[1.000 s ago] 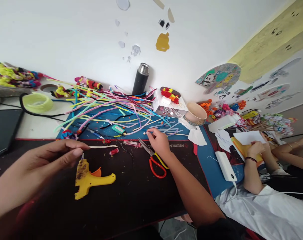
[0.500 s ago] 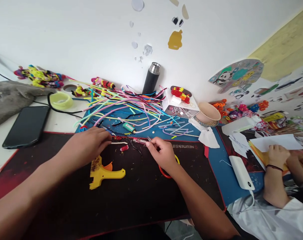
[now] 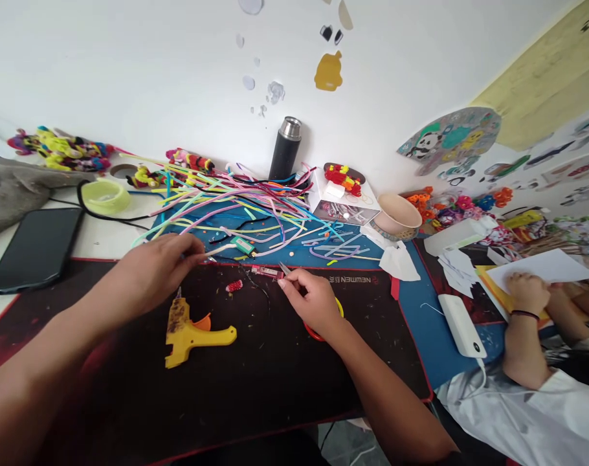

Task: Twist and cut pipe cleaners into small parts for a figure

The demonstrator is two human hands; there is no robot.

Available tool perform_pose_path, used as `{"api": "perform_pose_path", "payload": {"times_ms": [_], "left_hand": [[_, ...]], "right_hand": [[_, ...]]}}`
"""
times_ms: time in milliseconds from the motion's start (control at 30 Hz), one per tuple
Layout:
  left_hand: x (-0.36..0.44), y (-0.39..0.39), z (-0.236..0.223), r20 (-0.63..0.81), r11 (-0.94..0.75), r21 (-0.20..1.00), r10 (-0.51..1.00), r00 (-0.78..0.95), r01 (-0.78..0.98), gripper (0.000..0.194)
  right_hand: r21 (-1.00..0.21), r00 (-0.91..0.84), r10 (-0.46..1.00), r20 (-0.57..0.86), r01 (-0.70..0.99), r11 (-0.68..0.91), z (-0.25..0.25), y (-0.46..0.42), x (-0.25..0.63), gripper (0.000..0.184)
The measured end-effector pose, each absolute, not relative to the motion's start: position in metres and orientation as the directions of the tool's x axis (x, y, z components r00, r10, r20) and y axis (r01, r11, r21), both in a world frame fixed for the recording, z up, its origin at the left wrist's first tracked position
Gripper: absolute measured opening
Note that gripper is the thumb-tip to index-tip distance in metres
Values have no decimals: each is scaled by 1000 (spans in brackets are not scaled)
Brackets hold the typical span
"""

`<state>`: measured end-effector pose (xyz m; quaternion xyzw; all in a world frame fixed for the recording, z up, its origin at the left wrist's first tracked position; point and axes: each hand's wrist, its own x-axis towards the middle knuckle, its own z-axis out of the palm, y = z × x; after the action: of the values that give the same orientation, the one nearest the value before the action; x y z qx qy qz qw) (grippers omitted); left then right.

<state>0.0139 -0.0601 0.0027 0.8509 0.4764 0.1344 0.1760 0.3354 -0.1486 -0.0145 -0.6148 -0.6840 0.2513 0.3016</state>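
Note:
My left hand (image 3: 161, 265) is closed in a pinch on a thin pale pipe cleaner (image 3: 221, 250), which points right toward a small green box (image 3: 243, 246). My right hand (image 3: 314, 301) is closed around scissors (image 3: 283, 267); the blade tips stick out past the fingers, and red and yellow handle loops show beneath the palm. Between the hands lie a short fuzzy red piece (image 3: 234, 286) and a small pink-labelled packet (image 3: 266, 272). Below my left hand, a yellow glue gun (image 3: 197, 333) rests on the black mat (image 3: 275, 388).
Many coloured pipe cleaners (image 3: 226, 200) spread behind the hands. A black flask (image 3: 285, 149), a box (image 3: 343, 207) and a pink bowl (image 3: 399, 215) stand along the wall. At left lies a phone (image 3: 35, 249). On the right are a white power bank (image 3: 462, 325) and another person's hand (image 3: 527, 292).
My left hand has lifted the pale pipe cleaner from the mat and moved it slightly up and back. My right hand stays nearly still with the scissors. The whole view has shifted slightly.

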Motion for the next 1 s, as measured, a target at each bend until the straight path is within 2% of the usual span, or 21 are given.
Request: {"api": "perform_pose_path", "payload": {"times_ms": [100,200,400,567,700,833,933,1000], "left_hand": [[18,-70,24,-19,-323,546,918,396,773,35],[25,-76,32,-18,-311,617,913,408,723,37],[30,-74,29,-1,-315,632,914,407,708,40],[31,-71,36,28,-257,639,950,312,725,46],[22,-61,30,2,-180,696,968,249,695,57],[10,-56,30,23,-182,725,970,241,664,44],[14,-62,51,141,-125,826,990,13,550,36],[20,-66,64,188,-114,835,978,-85,539,35]], "right_hand": [[-669,-35,996,86,738,83,-3,-152,346,27],[-569,-34,999,42,821,52,6,-159,363,22],[-327,-77,986,-146,945,25,9,-181,388,35],[-220,-62,965,-254,975,5,8,-192,387,48],[-204,-73,959,-273,979,16,9,-193,385,47],[-231,-65,962,-265,973,2,9,-194,383,38],[-307,-37,967,-253,951,-44,9,-195,381,33],[-395,-10,967,-255,914,-95,7,-195,383,32]]}}
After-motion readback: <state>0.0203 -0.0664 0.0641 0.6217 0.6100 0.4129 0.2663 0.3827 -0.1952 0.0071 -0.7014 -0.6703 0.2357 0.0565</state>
